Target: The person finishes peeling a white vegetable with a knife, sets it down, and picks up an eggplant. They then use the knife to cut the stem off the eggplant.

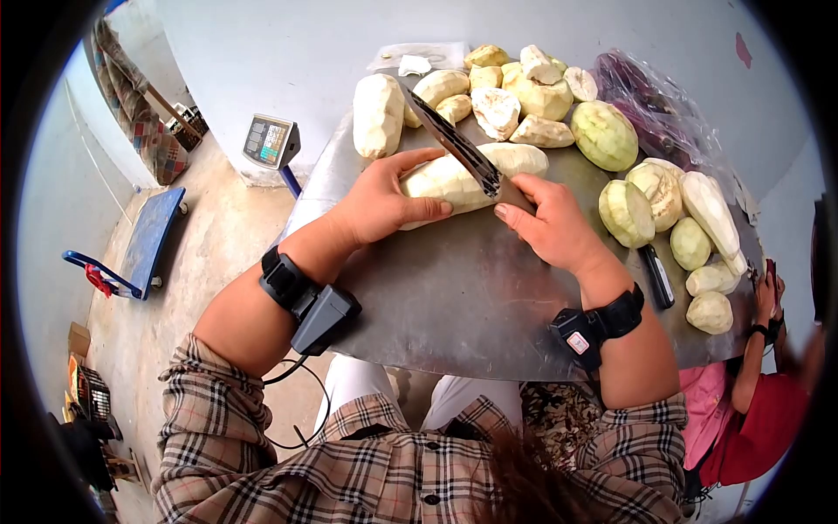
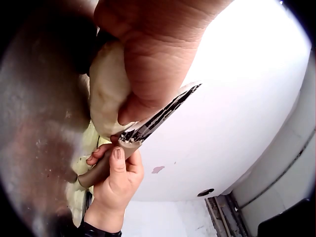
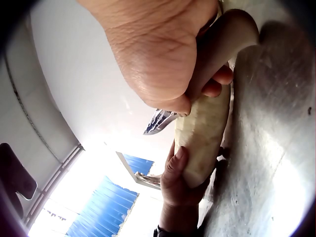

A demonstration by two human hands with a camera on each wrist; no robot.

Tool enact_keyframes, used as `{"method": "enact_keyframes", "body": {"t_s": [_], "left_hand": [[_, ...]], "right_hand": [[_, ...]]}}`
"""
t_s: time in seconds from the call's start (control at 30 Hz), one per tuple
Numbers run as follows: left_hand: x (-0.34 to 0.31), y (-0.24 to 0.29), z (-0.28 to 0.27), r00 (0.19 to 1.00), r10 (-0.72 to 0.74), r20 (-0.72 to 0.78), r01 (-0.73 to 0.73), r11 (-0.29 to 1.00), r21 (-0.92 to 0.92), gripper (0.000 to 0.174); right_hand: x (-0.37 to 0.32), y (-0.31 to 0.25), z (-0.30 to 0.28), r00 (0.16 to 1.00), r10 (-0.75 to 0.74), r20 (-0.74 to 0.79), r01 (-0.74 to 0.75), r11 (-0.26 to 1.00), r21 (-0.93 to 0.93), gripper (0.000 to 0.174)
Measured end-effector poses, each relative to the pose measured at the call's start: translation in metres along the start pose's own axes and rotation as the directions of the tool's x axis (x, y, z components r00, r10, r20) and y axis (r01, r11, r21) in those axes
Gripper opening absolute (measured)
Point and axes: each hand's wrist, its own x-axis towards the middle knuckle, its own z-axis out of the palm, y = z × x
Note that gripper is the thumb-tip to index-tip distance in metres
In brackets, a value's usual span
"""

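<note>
A long, pale peeled eggplant [image 1: 428, 185] lies crosswise low over the metal table. My left hand [image 1: 375, 199] grips its left end, thumb along the near side and fingers over the far side. In my right hand [image 1: 563, 225] is the handle of a large knife [image 1: 454, 140], its dark blade slanting up and away to the left across the eggplant. The right wrist view shows the brown handle [image 3: 224, 42] under the palm, with fingertips beside the eggplant [image 3: 202, 131]. Scraps cling to the blade [image 2: 165, 113] in the left wrist view.
Several peeled eggplants [image 1: 605, 135] crowd the back and right of the table [image 1: 436, 288]. Purple ones fill a plastic bag [image 1: 655, 105]. A black-handled tool [image 1: 656, 278] lies at right. A scale [image 1: 269, 141] and blue trolley [image 1: 150, 240] stand left; another person [image 1: 759, 410] is at right.
</note>
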Motion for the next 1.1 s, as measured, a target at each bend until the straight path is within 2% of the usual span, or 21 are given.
{"method": "enact_keyframes", "body": {"t_s": [0.23, 0.33, 0.63, 0.83, 1.1], "left_hand": [[0.000, 0.000, 0.000, 1.000, 0.026, 0.001, -0.026, 0.998, 0.057, 0.071], [0.000, -0.002, -0.001, 0.999, 0.036, -0.002, -0.035, 0.995, 0.094, 0.071], [0.002, -0.006, -0.004, 0.998, 0.062, -0.029, -0.054, 0.972, 0.228, 0.075], [0.002, -0.004, -0.008, 0.999, 0.050, -0.019, -0.043, 0.958, 0.284, 0.075], [0.001, 0.001, -0.011, 1.000, 0.014, 0.005, -0.014, 0.960, 0.280, 0.073]], "right_hand": [[0.000, 0.000, 0.000, 1.000, -0.028, -0.015, 0.027, 0.999, -0.026, 0.020], [-0.001, -0.005, -0.002, 0.998, 0.064, -0.002, -0.064, 0.998, -0.014, 0.023], [0.001, 0.003, -0.004, 0.987, 0.142, -0.070, -0.143, 0.990, -0.003, 0.022], [0.001, 0.013, -0.005, 0.988, 0.068, -0.137, -0.072, 0.997, -0.030, 0.017], [0.000, 0.006, -0.007, 0.992, 0.118, -0.052, -0.120, 0.992, -0.029, 0.017]]}}
